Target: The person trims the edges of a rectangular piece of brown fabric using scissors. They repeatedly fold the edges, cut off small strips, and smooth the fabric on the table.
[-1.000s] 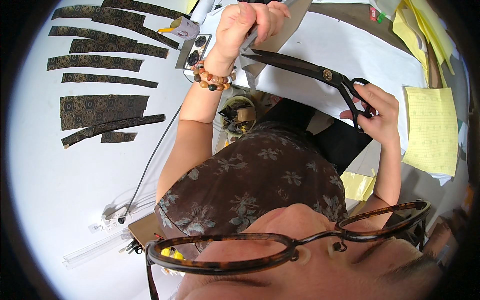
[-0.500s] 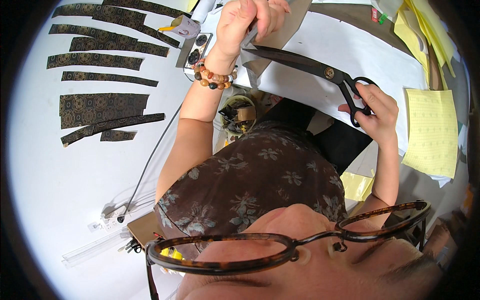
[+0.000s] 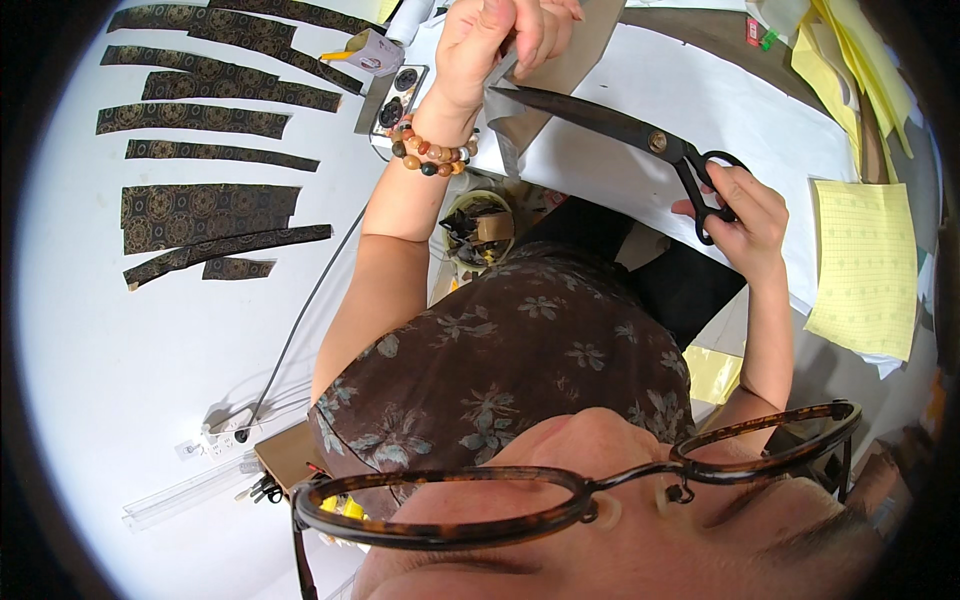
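My left hand (image 3: 490, 45) is at the top of the view, fingers curled on a piece of grey fabric (image 3: 570, 75). One edge of the fabric hangs below my fingers over the table's near edge. In my right hand (image 3: 752, 215) are large black scissors (image 3: 605, 122), with fingers through the handle loops. Their long blades point left and lie almost together. The tip reaches the grey fabric just below my left hand; whether it is between the blades I cannot make out. A beaded bracelet (image 3: 428, 160) circles my left wrist.
White paper (image 3: 690, 80) covers the table. Yellow gridded paper (image 3: 865, 260) hangs at the right. Several dark patterned fabric strips (image 3: 190, 121) are on the white surface at left. A bin of scraps (image 3: 478, 228) stands below the table edge, near a power socket (image 3: 395, 105) and cable.
My right hand and the scissors have shifted slightly left and up. My left hand stays nearly in place on the grey fabric.
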Motion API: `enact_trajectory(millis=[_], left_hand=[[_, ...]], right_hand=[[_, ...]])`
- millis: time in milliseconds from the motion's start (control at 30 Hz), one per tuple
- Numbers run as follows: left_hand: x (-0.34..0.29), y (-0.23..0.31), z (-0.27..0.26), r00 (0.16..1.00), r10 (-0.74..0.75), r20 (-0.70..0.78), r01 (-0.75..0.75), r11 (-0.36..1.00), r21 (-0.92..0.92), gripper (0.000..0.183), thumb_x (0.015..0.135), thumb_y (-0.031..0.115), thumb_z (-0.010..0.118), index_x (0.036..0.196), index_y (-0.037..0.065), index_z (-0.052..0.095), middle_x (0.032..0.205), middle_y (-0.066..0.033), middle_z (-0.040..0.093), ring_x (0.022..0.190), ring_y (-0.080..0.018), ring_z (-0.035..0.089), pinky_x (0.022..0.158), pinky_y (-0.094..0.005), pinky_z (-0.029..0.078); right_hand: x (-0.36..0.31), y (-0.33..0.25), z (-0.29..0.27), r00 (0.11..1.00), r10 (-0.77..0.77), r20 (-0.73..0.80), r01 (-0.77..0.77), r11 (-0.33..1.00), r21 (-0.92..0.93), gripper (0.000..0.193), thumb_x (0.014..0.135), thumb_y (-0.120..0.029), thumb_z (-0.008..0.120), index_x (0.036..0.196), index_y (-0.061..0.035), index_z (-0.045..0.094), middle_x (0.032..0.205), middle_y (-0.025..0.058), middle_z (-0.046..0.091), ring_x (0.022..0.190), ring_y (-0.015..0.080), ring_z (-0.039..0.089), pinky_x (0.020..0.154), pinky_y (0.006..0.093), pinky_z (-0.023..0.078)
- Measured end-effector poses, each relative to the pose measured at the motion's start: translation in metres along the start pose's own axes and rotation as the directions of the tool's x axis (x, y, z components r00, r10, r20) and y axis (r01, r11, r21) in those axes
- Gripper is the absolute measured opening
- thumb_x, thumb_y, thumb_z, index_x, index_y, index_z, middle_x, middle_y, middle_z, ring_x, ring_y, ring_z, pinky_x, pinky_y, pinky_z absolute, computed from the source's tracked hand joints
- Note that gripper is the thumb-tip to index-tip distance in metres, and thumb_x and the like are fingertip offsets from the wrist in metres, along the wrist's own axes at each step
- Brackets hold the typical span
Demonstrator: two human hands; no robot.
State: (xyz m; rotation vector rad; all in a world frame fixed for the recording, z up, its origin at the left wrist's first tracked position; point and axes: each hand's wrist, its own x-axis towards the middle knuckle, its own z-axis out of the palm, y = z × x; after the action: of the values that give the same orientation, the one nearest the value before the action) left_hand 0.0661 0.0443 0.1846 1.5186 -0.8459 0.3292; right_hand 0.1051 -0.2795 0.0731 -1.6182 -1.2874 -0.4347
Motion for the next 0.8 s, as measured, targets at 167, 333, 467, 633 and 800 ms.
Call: enact_trajectory(millis=[167, 333, 467, 633, 800], left_hand=[[0.001, 0.005, 0.003, 1.000, 0.014, -0.010, -0.014, 0.999, 0.042, 0.059, 0.110, 0.045, 0.036, 0.062, 0.012, 0.050, 0.054, 0.0005, 0.048, 0.055, -0.0174, 0.045, 0.093, -0.0420, 0.041], [0.003, 0.007, 0.007, 0.998, 0.043, -0.033, -0.041, 0.997, 0.065, 0.059, 0.109, 0.045, 0.038, 0.062, 0.011, 0.050, 0.055, -0.0010, 0.048, 0.057, -0.0196, 0.046, 0.093, -0.0435, 0.041], [-0.013, 0.001, 0.002, 0.997, 0.040, -0.070, -0.030, 0.990, 0.135, 0.064, 0.112, 0.046, 0.021, 0.066, 0.013, 0.050, 0.054, -0.0007, 0.048, 0.058, -0.0201, 0.042, 0.097, -0.0495, 0.039], [-0.015, -0.001, 0.001, 0.968, 0.146, -0.206, -0.115, 0.981, 0.157, 0.057, 0.112, 0.033, 0.026, 0.067, 0.008, 0.050, 0.055, -0.0057, 0.052, 0.058, -0.0202, 0.047, 0.100, -0.0492, 0.039], [-0.028, 0.001, 0.000, 0.959, 0.108, -0.261, -0.053, 0.976, 0.209, 0.066, 0.113, 0.038, 0.014, 0.066, 0.009, 0.050, 0.050, -0.0057, 0.044, 0.056, -0.0187, 0.039, 0.104, -0.0494, 0.036]], right_hand=[[-0.004, 0.002, 0.005, 0.999, 0.021, -0.029, -0.021, 1.000, 0.006, 0.051, 0.063, 0.009, 0.076, 0.113, 0.0033, 0.071, 0.087, 0.0143, 0.071, 0.071, 0.0216, 0.069, 0.061, 0.0290, 0.055], [-0.051, 0.014, -0.005, 0.856, 0.265, -0.445, -0.302, 0.953, -0.015, 0.048, 0.067, -0.003, 0.093, 0.110, 0.0041, 0.071, 0.082, 0.0098, 0.065, 0.062, 0.0135, 0.054, 0.056, 0.0242, 0.047], [-0.092, -0.004, -0.042, 0.925, 0.232, -0.302, -0.361, 0.785, -0.503, 0.046, 0.070, -0.011, 0.085, 0.112, 0.0014, 0.073, 0.090, 0.0139, 0.070, 0.073, 0.0233, 0.068, 0.065, 0.0333, 0.056], [-0.082, -0.002, -0.057, 0.839, 0.534, -0.100, -0.477, 0.635, -0.607, 0.045, 0.071, -0.016, 0.083, 0.113, -0.0003, 0.073, 0.104, 0.0168, 0.072, 0.087, 0.0330, 0.071, 0.078, 0.0404, 0.058], [-0.059, 0.036, -0.074, 0.874, 0.478, 0.088, -0.257, 0.609, -0.751, 0.050, 0.074, -0.007, 0.082, 0.122, -0.0030, 0.070, 0.112, 0.0164, 0.070, 0.092, 0.0296, 0.070, 0.087, 0.0388, 0.058]])
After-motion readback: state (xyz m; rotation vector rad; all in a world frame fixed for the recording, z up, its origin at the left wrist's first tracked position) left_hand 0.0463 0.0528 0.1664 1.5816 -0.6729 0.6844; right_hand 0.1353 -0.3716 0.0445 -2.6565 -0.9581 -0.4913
